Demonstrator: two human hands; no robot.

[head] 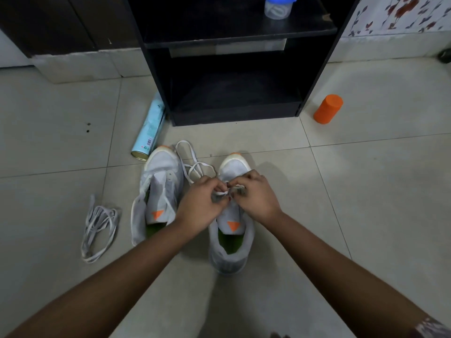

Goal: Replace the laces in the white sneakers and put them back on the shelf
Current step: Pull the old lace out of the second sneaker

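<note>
Pinching a white lace [222, 192] between curled fingertips, the left hand [200, 201] and right hand [256, 195] meet over the right-hand sneaker [229, 254] on the floor; the other sneaker [159, 184] stands just left, a loose lace bundle [97, 228] farther left, the black shelf [234, 113] beyond.

Two sneakers [229, 215] before the shelf [234, 93]; loose laces [98, 228] left.

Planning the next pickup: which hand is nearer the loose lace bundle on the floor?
Left. The left hand pinches a lace over one sneaker, the lace bundle lying to its left past the other sneaker; the right hand, pinching the same lace, sits farther right.
</note>
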